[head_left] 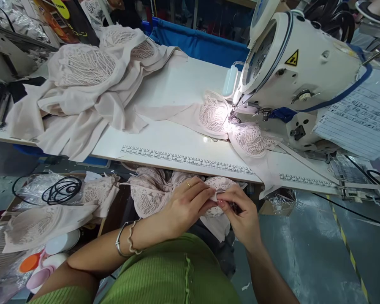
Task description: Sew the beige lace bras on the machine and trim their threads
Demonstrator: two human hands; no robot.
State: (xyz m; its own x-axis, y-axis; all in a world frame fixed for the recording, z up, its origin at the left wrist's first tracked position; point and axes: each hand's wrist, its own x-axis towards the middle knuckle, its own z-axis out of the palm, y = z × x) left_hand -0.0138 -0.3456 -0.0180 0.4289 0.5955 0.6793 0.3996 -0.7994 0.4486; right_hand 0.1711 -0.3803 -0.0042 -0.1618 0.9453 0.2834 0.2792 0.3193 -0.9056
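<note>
Below the table's front edge, my left hand (188, 204) and my right hand (240, 211) meet over my lap. Both are closed, pinching the edge of a pale pink lace bra (220, 183) between the fingertips. More lace bra pieces (148, 192) lie bunched to the left of my hands. Another bra (215, 116) rests on the table, its middle under the lit needle area of the sewing machine (300, 63). One of its cups lies left of the needle, the other to the right, and a wing hangs over the front edge.
A heap of bras (82, 71) covers the table's left part. A printed ruler (190, 160) runs along the front edge of the white table (174, 88). At lower left are a box with a black cord (61, 190) and bottles (61, 242). Handwritten paper (361, 114) hangs at right.
</note>
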